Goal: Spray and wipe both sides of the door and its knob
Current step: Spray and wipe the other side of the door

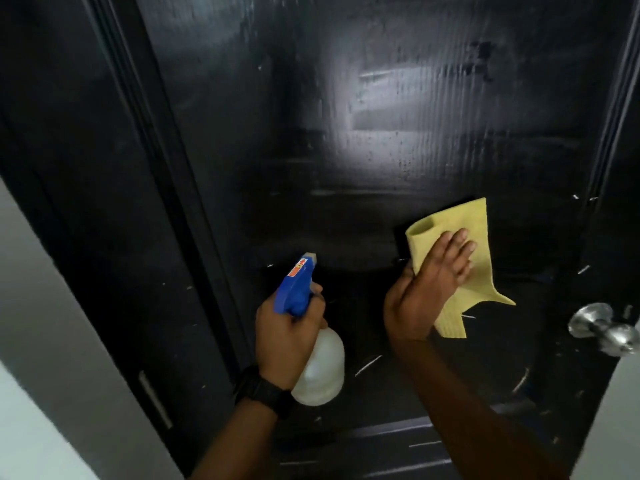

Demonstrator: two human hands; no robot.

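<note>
– Grey wall [41,306] on my far left, then the black door frame [104,168]; the door [346,133] fills the middle of my head view, glossy black with pale scuffs low down.
– And the left hand?
– My feed shows the left hand [284,341] low, left of centre, fingers curled round the neck of the spray bottle [320,368]; its blue nozzle points up toward the door; a black watch [263,393] sits on that wrist.
– Right side?
– The right hand [426,285] lies flat, 4 fingers straight and together, pressing a yellow cloth [460,230] against the door panel; the cloth's corners hang loose below the palm; I cannot tell where the thumb lies.
– The knob?
– 1 silver knob [602,327] at the door's right edge, apart from the cloth and from both hands.
</note>
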